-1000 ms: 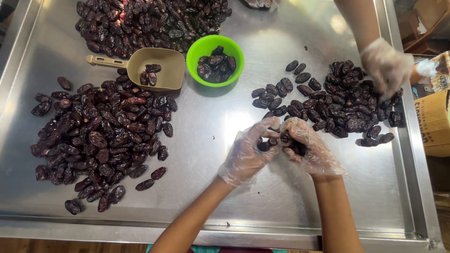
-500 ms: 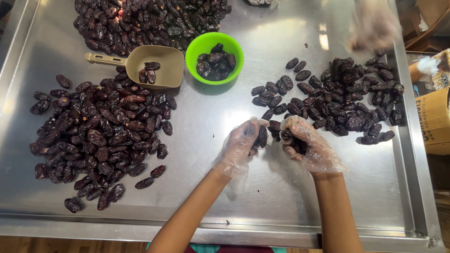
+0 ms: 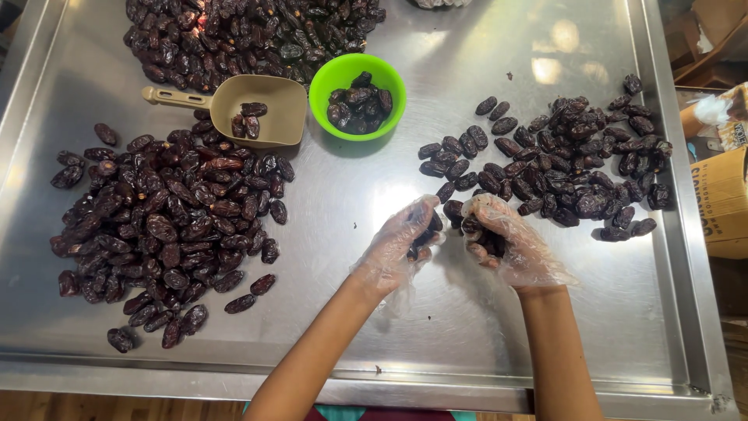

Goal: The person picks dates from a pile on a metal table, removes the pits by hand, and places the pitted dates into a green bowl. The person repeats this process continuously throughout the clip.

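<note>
Steel tray [image 3: 327,343], near to far: both gloved hands mid-tray, w/ a big date pile [image 3: 156,226] to their left and a smaller pile [image 3: 561,168] just beyond-right, its near edge touching the fingers. Left hand [image 3: 397,245] curled round dark dates [image 3: 425,238]; right hand [image 3: 506,242] cupped shut on several more. Dates bunched inside gloves, axis can't tell. Farther back: tan scoop [image 3: 261,109], handle pointing left, green bowl [image 3: 357,97] beside it, third heap [image 3: 249,31] at far edge.

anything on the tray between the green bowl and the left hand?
No, that stretch is bare. In the head view only shiny steel tray lies between the green bowl and the gloved left hand, which holds dates.
</note>
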